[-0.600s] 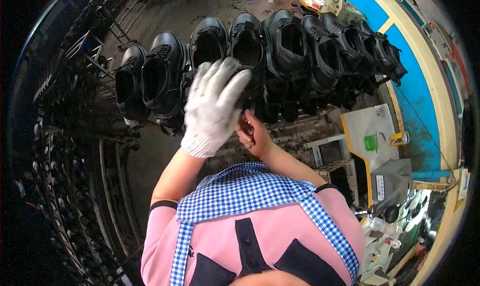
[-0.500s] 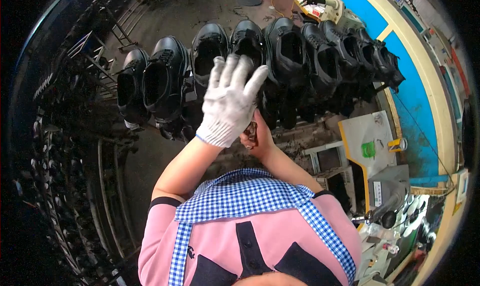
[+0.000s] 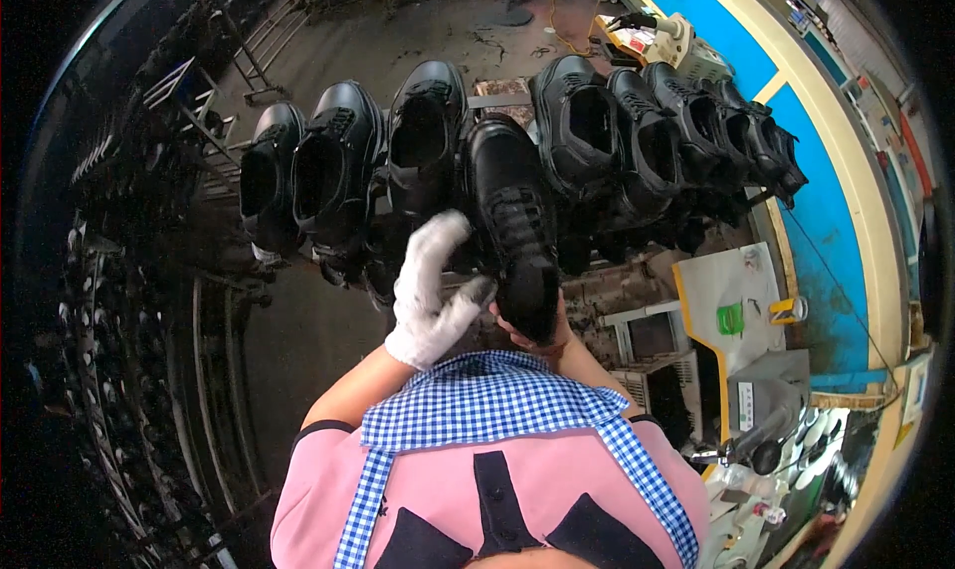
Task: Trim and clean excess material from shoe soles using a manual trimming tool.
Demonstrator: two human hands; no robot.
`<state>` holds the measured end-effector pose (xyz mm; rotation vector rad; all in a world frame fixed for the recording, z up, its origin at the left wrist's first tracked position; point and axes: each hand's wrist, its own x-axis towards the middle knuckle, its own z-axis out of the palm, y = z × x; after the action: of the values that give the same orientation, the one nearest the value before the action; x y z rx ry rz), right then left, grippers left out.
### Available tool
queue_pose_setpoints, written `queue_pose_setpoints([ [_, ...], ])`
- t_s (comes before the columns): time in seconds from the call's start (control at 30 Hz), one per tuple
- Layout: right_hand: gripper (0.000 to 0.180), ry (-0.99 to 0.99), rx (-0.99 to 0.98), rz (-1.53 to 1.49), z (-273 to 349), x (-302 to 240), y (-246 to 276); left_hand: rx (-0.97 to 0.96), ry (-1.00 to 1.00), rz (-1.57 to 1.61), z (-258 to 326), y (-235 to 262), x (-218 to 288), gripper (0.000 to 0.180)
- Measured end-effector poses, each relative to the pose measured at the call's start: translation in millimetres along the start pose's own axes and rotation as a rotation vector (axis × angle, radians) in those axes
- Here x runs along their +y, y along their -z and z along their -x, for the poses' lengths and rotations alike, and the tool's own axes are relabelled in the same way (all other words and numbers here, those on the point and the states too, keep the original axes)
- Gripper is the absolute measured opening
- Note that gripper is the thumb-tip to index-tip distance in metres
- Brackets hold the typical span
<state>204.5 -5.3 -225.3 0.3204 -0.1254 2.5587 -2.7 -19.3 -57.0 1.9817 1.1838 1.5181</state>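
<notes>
shoe: black lace-up shoe (image 3: 512,221), held out of a row of like shoes (image 3: 617,141) on a rack (image 3: 497,96); toe points away from the person, heel toward the chest.
handling: judged fairly light but bulky; stiff at sole and heel, softer at the laced upper; the smooth black surface looks somewhat slippery, so the firm heel and sole edges seem the best places to take hold.
right hand: bare right hand (image 3: 552,338), mostly hidden beneath the heel; fingers seem curled under it, bearing the weight; how far they close cannot be told.
left hand: left hand (image 3: 428,295) in a white glove, flat against the shoe's left side, just left of the right hand's grip; fingers extended up along the upper, thumb reaching across toward the heel; it presses rather than wraps.
arms: both forearms rise from the lower edge, elbows bent, meeting close before the chest; the left forearm is bare below a pink sleeve (image 3: 328,470).
beyond the grip: remaining shoes stand sole-down, openings toward the camera, directly above and to either side.
</notes>
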Motion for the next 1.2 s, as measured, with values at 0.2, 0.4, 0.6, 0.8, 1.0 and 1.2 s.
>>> queue_pose_setpoints([
  [0.2, 0.047, 0.178, 0.685, 0.189, 21, 12, 4, 0.059, 0.432, 0.459, -8, -4, 4, 0.073],
  [0.4, 0.05, 0.131, 0.999, 0.44, 82, 8, 105, -0.022, 0.476, 0.561, -9, -2, 4, 0.069],
  [0.6, 0.045, -0.155, 1.269, 1.4, 13, -25, -52, -0.034, 0.388, 0.539, -13, 7, -2, 0.064],
  [0.8, 0.034, 0.564, 0.528, 2.28, -28, -25, -186, -0.122, 0.446, 0.599, -19, 15, -7, 0.06],
  [1.0, 0.036, 0.409, 0.237, 2.528, -47, -27, -221, -0.155, 0.451, 0.544, -16, 15, -2, 0.062],
  [1.2, 0.037, 0.336, 0.265, 2.582, -49, -23, -226, -0.185, 0.401, 0.488, -11, 18, -3, 0.063],
])
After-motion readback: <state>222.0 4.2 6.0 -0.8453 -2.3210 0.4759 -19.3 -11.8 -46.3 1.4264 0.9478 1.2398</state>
